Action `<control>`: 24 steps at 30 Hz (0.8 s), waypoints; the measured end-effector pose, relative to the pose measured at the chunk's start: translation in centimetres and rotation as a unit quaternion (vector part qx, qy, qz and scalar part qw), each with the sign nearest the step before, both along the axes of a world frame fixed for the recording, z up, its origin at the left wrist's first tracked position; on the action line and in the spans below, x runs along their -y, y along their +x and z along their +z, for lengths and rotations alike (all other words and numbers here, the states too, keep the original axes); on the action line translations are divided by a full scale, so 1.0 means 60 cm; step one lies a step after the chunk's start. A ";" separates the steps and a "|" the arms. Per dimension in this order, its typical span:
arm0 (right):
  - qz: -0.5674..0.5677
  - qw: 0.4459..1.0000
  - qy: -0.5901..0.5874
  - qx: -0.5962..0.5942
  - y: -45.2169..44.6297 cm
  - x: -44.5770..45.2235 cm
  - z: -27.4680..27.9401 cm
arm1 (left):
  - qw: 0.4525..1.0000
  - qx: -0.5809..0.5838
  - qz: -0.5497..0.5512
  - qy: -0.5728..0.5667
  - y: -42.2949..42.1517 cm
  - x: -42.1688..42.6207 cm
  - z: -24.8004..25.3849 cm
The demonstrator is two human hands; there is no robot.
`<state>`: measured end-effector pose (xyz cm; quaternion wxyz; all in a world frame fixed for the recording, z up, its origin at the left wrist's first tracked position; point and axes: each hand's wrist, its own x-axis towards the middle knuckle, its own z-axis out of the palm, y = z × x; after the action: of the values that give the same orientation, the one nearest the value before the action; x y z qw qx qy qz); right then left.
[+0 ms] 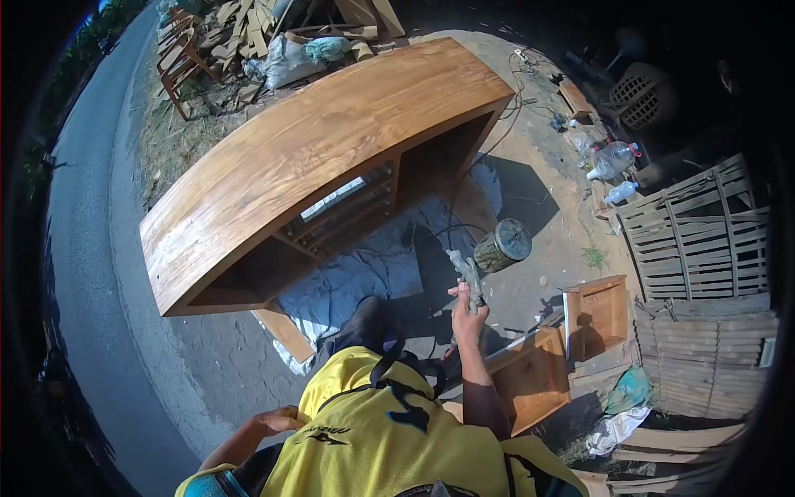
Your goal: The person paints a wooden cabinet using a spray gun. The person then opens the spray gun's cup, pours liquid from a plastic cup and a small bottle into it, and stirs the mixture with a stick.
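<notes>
- Head view: dark lettering (325,434) runs across the bright yellow fabric shirt (364,455) of the person, too small and distorted to read with certainty.
- A curved black emblem with a blue edge (407,406) sits beside that lettering on the shirt.
- Clear plastic bottle with a red cap (614,159) lies on the ground at the right; no word on it can be made out.
- Right arm reaches forward from the body, forearm bare, and the right hand (469,315) is raised with its fingers wrapped around a grey metal spray gun (466,269); this grip is closed on it.
- Cylindrical stained metal cup (512,240) shows just beyond the gun.
- Left arm is bent at the elbow, with the left hand (280,421) against the shirt at the waist; whether its grip holds any fabric, I cannot tell.
- Long, curved brown wooden cabinet (331,157) stands ahead of the person, well apart from both hands, above a pale, crumpled ground sheet (356,277).
- Two open brown wooden drawers (530,381) rest to the right.
</notes>
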<state>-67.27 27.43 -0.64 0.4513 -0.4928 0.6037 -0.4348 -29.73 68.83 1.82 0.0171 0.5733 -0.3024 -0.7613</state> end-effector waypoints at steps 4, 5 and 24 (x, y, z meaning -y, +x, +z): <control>0.032 0.999 -0.023 -0.005 0.051 0.089 0.050 | 0.966 0.147 -0.151 -0.152 0.049 0.330 0.062; 0.038 0.999 -0.015 -0.015 0.058 0.115 0.056 | 0.941 0.255 -0.089 -0.206 0.042 0.430 0.065; 0.086 0.982 -0.035 -0.164 -0.210 0.550 0.127 | 0.815 -0.058 0.019 -0.576 -0.561 1.412 0.144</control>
<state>-79.86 -5.55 6.97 0.3646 -0.6231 0.6091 -0.3283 -63.41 -15.90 10.49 0.3760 0.4192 -0.6735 -0.4788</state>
